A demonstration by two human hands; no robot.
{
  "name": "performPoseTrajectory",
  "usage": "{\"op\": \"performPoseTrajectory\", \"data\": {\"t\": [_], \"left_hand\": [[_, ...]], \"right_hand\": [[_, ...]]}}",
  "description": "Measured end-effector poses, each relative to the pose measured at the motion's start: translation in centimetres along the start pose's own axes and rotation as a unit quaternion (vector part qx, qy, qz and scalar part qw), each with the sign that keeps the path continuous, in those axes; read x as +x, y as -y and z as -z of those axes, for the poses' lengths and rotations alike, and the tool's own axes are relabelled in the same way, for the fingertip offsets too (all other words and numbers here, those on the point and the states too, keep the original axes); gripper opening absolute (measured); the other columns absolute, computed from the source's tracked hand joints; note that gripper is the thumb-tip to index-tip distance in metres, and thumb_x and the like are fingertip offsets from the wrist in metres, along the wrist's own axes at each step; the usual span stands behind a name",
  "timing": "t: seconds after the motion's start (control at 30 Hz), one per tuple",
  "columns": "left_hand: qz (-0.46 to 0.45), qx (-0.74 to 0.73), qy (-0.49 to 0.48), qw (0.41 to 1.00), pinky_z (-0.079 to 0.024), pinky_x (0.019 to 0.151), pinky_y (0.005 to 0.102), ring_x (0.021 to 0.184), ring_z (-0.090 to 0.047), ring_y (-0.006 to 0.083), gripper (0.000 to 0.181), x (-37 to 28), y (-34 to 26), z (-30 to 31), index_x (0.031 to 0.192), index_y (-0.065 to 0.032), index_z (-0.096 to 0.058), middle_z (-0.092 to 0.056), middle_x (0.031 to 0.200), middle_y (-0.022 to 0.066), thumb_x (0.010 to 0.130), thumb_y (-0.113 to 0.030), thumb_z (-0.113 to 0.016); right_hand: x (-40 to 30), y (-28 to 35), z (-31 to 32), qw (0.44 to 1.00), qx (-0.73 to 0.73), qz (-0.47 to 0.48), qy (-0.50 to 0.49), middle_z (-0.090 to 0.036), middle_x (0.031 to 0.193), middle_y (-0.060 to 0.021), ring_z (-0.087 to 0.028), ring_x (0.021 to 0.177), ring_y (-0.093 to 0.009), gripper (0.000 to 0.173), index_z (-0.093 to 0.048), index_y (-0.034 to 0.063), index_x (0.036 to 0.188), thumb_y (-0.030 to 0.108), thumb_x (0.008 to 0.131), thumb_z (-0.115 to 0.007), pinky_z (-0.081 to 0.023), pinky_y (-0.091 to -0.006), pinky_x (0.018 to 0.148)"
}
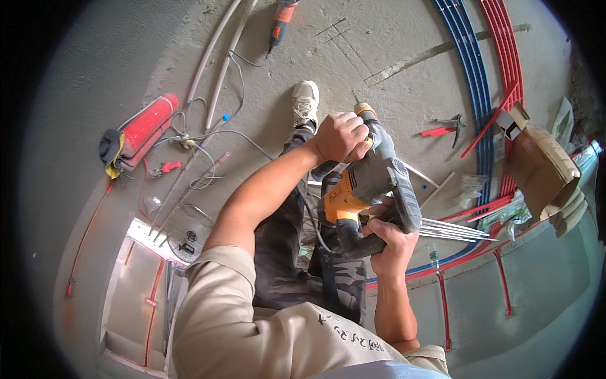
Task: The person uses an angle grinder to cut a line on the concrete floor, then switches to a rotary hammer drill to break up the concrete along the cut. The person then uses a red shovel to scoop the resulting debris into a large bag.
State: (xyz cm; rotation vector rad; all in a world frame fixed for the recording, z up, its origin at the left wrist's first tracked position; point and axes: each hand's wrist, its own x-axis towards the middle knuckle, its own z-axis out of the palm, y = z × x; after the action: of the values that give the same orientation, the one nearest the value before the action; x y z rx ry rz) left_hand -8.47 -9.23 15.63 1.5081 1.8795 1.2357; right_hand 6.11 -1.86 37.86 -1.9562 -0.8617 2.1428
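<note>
I hold a yellow-and-grey rotary hammer (374,177) across my lap, its bit pointing forward to the bare concrete floor (402,42). My left hand (342,137) is closed in a fist at the front of the tool, just behind the orange chuck collar (364,110). What part it grips is mostly covered by the fingers. My right hand (393,239) wraps the black rear handle (408,199). A slim drill bit (355,97) sticks out of the chuck; whether its tip touches the floor I cannot tell. The power cord (312,218) loops down past my leg.
An orange angle grinder (282,23) lies ahead. Grey conduit pipes (227,66), tangled cable (189,137) and a red cylinder (149,125) are at left. Blue pipes (466,52) and red pipes (504,52) run along the right, near a cardboard box (539,166) and white rods (450,230).
</note>
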Motion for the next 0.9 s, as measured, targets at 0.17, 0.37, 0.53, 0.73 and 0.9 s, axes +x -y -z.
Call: {"op": "performPoseTrajectory", "data": {"t": [0.17,0.37,0.53,0.73,0.9], "left_hand": [[0.173,-0.067,-0.043,0.982,-0.047,0.059,0.048,0.066,-0.059,0.0407,0.03,0.5,-1.5,0.9,0.079,-0.0032,-0.056,-0.058,0.071,0.0178,0.099,-0.025,-0.053],[0.575,-0.169,-0.046,0.799,-0.046,0.064,0.0464,0.067,-0.062,0.0355,0.052,-2.1,-2.4,0.0,0.082,0.004,-0.064,-0.062,0.077,0.0282,0.102,-0.041,-0.046],[0.75,-0.483,-0.136,0.431,-0.028,0.045,0.0358,0.048,-0.043,0.0162,0.034,-6.1,1.8,-2.5,0.061,-0.0178,-0.048,-0.044,0.056,-0.0003,0.09,-0.034,-0.05],[0.78,-0.466,-0.027,0.416,-0.024,0.039,0.0331,0.04,-0.037,0.0153,0.047,-5.8,2.3,-1.8,0.068,-0.0203,-0.046,-0.04,0.053,-0.0032,0.092,-0.06,-0.053],[0.758,-0.473,-0.116,0.433,-0.055,0.068,0.0404,0.076,-0.068,0.0236,0.049,-2.4,-0.8,-0.1,0.12,-0.0053,-0.061,-0.072,0.096,0.0094,0.102,-0.05,-0.053]], "right_hand": [[0.3,1.4,-3.3,0.995,-0.091,0.045,-0.007,-0.066,0.089,-0.0123,-0.06,0.065,-0.017,0.035,-0.063,-0.0089,0.105,-0.001,0.072,-0.066,-0.049,-0.0299,0.059],[0.7,0.8,-6.6,0.979,-0.205,0.006,0.017,-0.065,0.081,-0.0041,-0.057,0.067,-0.012,0.027,-0.062,-0.0029,0.101,0.005,0.075,-0.066,-0.047,-0.0276,0.064],[1.4,-2.1,-7.3,0.905,-0.406,0.1,0.074,-0.066,0.084,-0.013,-0.062,0.076,-0.023,0.03,-0.059,-0.0039,0.103,0.004,0.075,-0.067,-0.052,-0.0337,0.076],[4.3,-3.1,-4.2,0.901,-0.4,0.138,0.094,-0.066,0.086,-0.0163,-0.064,0.079,-0.029,0.031,-0.058,-0.0037,0.106,0.004,0.077,-0.065,-0.052,-0.0363,0.078],[4.5,-2.0,-1.2,0.894,-0.402,0.114,0.165,-0.065,0.101,-0.0277,-0.064,0.096,-0.048,0.05,-0.052,-0.0027,0.119,0.005,0.072,-0.07,-0.052,-0.0502,0.083]]}}
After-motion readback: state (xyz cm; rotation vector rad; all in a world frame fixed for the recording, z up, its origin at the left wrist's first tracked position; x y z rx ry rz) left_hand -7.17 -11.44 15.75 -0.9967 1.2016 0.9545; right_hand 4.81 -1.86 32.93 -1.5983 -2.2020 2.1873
